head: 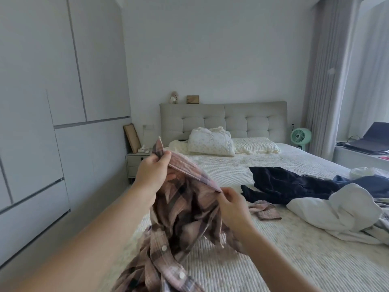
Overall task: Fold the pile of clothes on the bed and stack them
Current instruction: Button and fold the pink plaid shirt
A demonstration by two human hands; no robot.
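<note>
A pink and brown plaid shirt (179, 224) hangs in the air over the near left part of the bed (273, 260). My left hand (151, 171) grips its upper edge near the collar, raised high. Lower and to the right, my right hand (233, 205) pinches the same edge. The shirt's buttoned front trails down to the bottom of the view, and one sleeve lies on the bed at the right. On the right side of the bed lie a dark navy garment (288, 184), a white garment (336, 213) and more crumpled clothes at the frame's edge.
Pillows (210, 142) lie against the grey padded headboard (223, 119). A nightstand (136, 163) stands left of the bed, beside tall white wardrobes (42, 123). A green fan (300, 135), curtains and a laptop (370, 140) on a ledge are at the right.
</note>
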